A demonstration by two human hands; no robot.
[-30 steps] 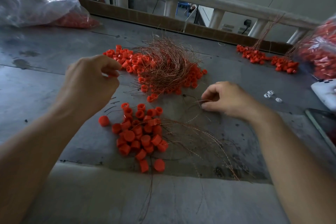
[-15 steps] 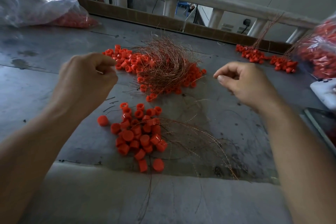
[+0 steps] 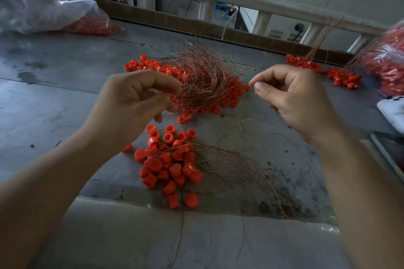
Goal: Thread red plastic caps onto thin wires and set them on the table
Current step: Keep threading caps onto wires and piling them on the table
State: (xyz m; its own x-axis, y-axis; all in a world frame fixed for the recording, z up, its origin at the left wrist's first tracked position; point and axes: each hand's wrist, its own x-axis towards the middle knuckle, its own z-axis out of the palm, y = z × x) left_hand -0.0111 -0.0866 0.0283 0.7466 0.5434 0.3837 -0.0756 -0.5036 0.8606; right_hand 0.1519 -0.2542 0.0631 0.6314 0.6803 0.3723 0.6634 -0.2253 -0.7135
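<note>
Two hands hover over the grey metal table [image 3: 65,98], and this looks like the threading step. The right hand [image 3: 293,102] pinches a thin copper wire [image 3: 252,84] between thumb and forefinger, its tip pointing left, clear of the table. The left hand [image 3: 135,102] is curled, thumb laid towards the forefinger. It may be hiding a cap, but I cannot tell what, if anything, it holds. The next move, as I read it, is fine work: bring the wire tip to a cap's hole, line it up, and push through without kinking the strand.

Supplies are close by. A heap of loose red plastic caps [image 3: 168,166] lies near the table's front edge, below the left hand, with a fan of loose copper wires [image 3: 244,170] just to its right. Mid-table, directly behind both hands, sits a bushy tangle of copper wires and red caps [image 3: 203,81], finished pieces, I'd judge. More capped bunches [image 3: 328,72] lie toward the far right edge. There's a clear plastic bag of red caps [image 3: 54,15] at the far left corner and a white device [image 3: 393,113] at the right edge.

The hazard is that tangle: its stray strands reach toward the pinch and could snag the held wire.
</note>
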